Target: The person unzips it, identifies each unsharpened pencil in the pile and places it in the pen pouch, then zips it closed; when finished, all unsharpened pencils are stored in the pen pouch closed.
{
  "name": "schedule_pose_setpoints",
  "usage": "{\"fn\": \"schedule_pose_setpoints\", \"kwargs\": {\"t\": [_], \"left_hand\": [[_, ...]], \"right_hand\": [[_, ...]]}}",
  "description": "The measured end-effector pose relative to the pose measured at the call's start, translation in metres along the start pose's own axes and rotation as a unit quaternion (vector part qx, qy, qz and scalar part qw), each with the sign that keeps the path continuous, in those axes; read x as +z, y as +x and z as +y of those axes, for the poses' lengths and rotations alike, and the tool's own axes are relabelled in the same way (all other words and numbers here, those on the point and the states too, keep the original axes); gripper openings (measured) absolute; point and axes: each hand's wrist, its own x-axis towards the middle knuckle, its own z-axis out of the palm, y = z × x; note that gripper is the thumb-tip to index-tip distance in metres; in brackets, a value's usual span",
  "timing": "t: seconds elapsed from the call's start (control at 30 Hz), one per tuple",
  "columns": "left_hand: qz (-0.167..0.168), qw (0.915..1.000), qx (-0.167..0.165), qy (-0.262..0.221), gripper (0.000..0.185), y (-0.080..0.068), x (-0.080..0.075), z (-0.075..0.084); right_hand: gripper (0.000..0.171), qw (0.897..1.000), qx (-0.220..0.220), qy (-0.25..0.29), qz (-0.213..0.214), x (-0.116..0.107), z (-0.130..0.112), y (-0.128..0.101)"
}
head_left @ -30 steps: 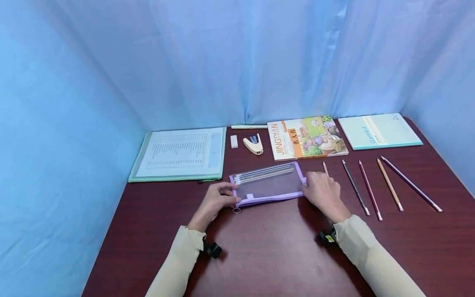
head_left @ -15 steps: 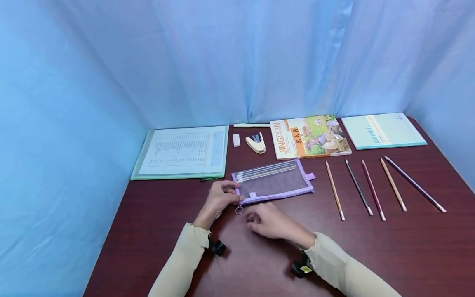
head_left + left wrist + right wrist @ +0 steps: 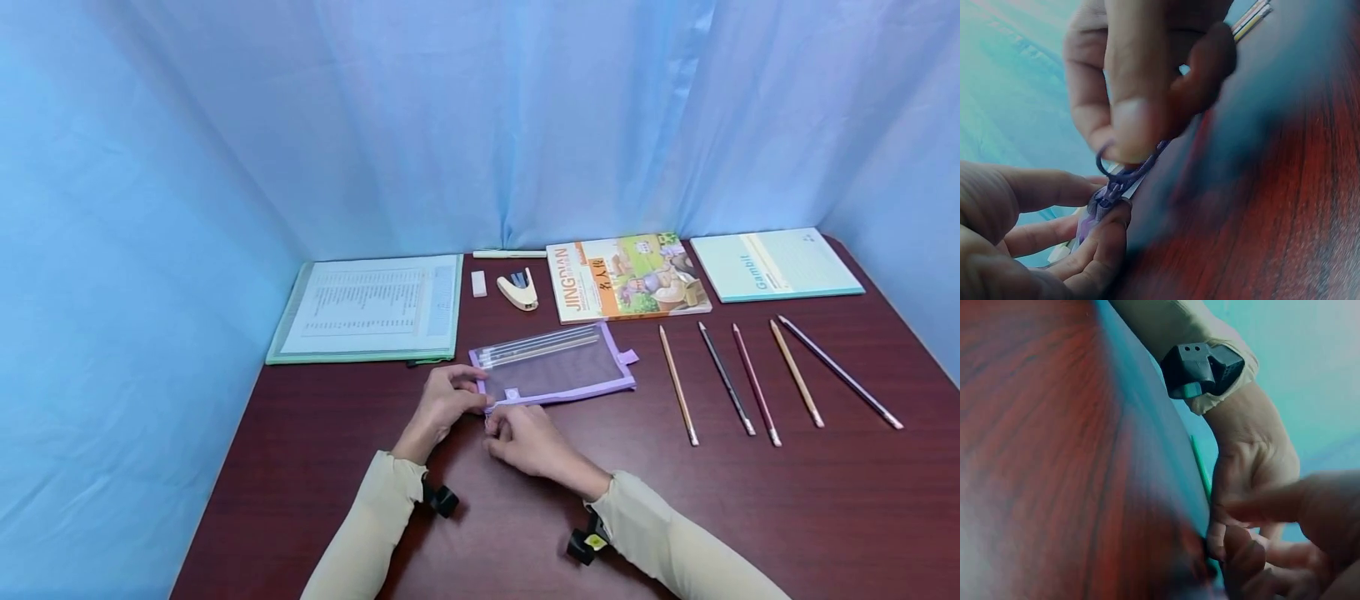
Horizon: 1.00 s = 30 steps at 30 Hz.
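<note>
A flat purple-edged mesh pencil pouch (image 3: 555, 368) lies on the dark red table (image 3: 750, 500), several pencils inside along its far edge, its zipper ring (image 3: 1124, 175) at the near-left corner.

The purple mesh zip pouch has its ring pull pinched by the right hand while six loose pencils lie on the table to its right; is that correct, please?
Not quite: five loose pencils, not six, lie to the right of the purple mesh zip pouch, as the head view shows. The rest holds: the right hand pinches the ring pull, and the left hand holds the pouch's end.
</note>
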Motion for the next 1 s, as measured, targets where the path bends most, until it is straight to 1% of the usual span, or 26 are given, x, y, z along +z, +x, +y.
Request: {"fn": "schedule_pose_setpoints", "kwargs": {"t": [0.07, 0.13, 0.2, 0.3, 0.4, 0.6, 0.7, 0.87, 1.0], "left_hand": [[-0.001, 1.0, -0.002, -0.004, 0.038, 0.001, -0.001, -0.001], [-0.001, 1.0, -0.002, -0.006, 0.039, 0.001, -0.001, -0.001], [-0.004, 1.0, -0.002, -0.009, 0.039, 0.001, -0.002, -0.001], [-0.012, 0.9998, 0.002, -0.016, 0.04, 0.001, -0.002, -0.001], [-0.023, 0.9995, 0.007, -0.018, 0.04, 0.001, -0.002, -0.001], [-0.033, 0.9991, -0.007, -0.025, 0.041, 0.002, -0.001, -0.001], [-0.029, 0.9993, -0.008, -0.023, 0.042, 0.002, 0.0, -0.001], [-0.016, 0.9997, -0.009, -0.014, 0.042, 0.002, 0.0, 0.0], [-0.016, 0.9997, -0.015, -0.014, 0.042, 0.002, 0.0, 0.001]], "right_hand": [[0.012, 0.999, 0.001, -0.022, 0.049, -0.001, 0.0, 0.001], [0.013, 0.995, -0.002, -0.049, 0.088, -0.002, 0.001, 0.001], [0.012, 0.991, -0.008, -0.067, 0.114, -0.003, 0.004, 0.002], [0.008, 0.988, -0.026, -0.078, 0.133, -0.006, 0.009, 0.003], [0.008, 0.988, -0.027, -0.072, 0.137, -0.011, 0.015, 0.005], [0.01, 0.992, -0.002, -0.053, 0.119, -0.018, 0.027, 0.005], [0.009, 0.992, 0.012, -0.05, 0.117, -0.023, 0.033, 0.005], [0.008, 0.99, 0.039, -0.053, 0.128, -0.032, 0.042, 0.001], [0.006, 0.988, 0.052, -0.051, 0.137, -0.038, 0.049, -0.002]]}}
